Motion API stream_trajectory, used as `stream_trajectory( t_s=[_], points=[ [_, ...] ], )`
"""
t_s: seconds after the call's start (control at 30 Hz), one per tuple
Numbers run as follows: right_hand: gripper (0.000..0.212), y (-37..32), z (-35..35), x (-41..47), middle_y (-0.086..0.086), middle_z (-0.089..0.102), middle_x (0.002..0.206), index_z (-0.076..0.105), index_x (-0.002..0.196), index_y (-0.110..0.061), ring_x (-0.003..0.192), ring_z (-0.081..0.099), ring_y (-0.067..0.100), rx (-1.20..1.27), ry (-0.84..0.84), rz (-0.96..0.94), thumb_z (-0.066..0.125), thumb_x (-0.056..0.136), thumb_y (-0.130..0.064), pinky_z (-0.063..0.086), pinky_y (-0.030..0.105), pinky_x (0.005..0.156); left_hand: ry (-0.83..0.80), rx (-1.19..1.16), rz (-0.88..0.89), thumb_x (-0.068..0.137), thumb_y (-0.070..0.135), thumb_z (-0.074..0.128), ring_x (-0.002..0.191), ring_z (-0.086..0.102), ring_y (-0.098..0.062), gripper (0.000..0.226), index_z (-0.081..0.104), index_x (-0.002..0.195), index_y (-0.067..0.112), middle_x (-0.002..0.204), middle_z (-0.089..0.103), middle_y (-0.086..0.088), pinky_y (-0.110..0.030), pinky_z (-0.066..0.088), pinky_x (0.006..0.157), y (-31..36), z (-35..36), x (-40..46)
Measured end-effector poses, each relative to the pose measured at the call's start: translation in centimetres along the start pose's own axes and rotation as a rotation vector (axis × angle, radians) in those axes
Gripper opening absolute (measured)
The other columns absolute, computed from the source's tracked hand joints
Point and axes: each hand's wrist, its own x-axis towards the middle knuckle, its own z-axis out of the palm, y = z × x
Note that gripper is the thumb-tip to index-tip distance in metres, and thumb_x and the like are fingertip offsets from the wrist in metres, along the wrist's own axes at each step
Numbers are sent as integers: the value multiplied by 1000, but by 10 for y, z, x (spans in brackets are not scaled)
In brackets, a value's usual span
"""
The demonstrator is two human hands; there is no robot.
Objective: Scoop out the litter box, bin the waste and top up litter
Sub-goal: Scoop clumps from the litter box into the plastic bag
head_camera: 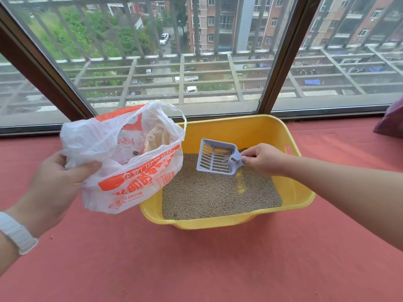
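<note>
A yellow litter box (pixel 292 138) sits on the red floor by the window, filled with grey-brown litter (pixel 218 192). My right hand (pixel 261 159) grips the handle of a pale blue slotted scoop (pixel 216 156), held above the litter with some grey clumps in it. A few yellow grains fall below the scoop onto the litter. My left hand (pixel 56 184) holds a white plastic bag with orange print (pixel 130 158) by its rim, its mouth open toward the scoop, over the box's left edge. Dark bits lie inside the bag.
A large window with dark frames (pixel 281 62) runs close behind the box. A purple cushion (pixel 390 120) lies at the far right. Red carpeted floor (pixel 196 269) spreads in front and to both sides. A white band is on my left wrist.
</note>
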Motion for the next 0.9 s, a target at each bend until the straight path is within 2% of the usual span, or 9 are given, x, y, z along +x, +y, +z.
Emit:
stream_trajectory(
  t_s=[0.2,0.27,0.37,0.47,0.53,0.7,0.77,0.83,0.9],
  points=[
    [23,-34,-26,-1,-3,43,57,74,87,-19,54,37,14,-122,-12,21,54,96,-27,28,27,51,-3,-25,-10,85,-2,67,83,71,-22,20,68,99,12,100,72,-7,-42,54,81,4,-2,-5],
    [23,-55,-40,-1,-1,47,59,73,85,-19,56,39,15,-152,17,22,55,95,-28,30,26,51,-8,-39,-15,86,-2,66,88,69,-26,21,67,104,8,101,72,-9,-40,53,79,6,-4,-7],
    [28,-85,-55,5,6,51,66,73,84,-12,61,43,20,-163,72,2,55,94,-31,32,27,57,-11,-47,-12,86,-3,66,81,71,-18,20,66,96,13,88,75,1,-33,56,68,8,-8,-9],
    [36,-119,-61,15,9,48,69,67,97,2,63,41,21,-154,109,-14,54,94,-31,31,28,59,-20,-53,-17,85,-3,67,87,69,-23,20,67,97,13,94,74,-4,-36,54,76,7,-12,-11],
    [35,-146,-58,21,8,43,64,64,93,5,56,36,22,-232,111,-21,52,95,-28,27,26,52,-20,-56,-17,81,0,73,88,69,-24,21,68,97,12,96,74,-6,-37,55,77,7,-14,-13],
    [33,-206,-27,15,2,48,66,50,70,-13,61,50,24,-598,193,-145,47,97,-31,35,26,52,-31,-57,-33,82,0,72,92,70,-27,22,67,102,8,102,74,-12,-41,56,82,6,-15,-18],
    [30,-217,-6,7,1,51,74,52,76,-14,75,53,26,-718,267,-262,45,99,-31,42,31,61,-33,-57,-36,82,0,72,92,71,-26,23,68,102,10,101,75,-10,-41,56,81,5,-16,-19],
    [21,-221,15,4,4,60,91,64,97,-14,89,57,29,-840,355,-434,44,97,-21,49,35,71,-27,-66,-37,81,0,73,91,71,-24,22,68,100,12,99,75,-6,-40,55,80,6,-18,-19],
    [25,-215,31,5,6,62,104,62,109,-14,98,58,29,-938,376,-538,42,94,-13,43,34,69,-24,-67,-35,74,6,77,89,72,-22,26,68,97,15,95,76,-3,-39,55,78,6,-19,-20]
  ],
)
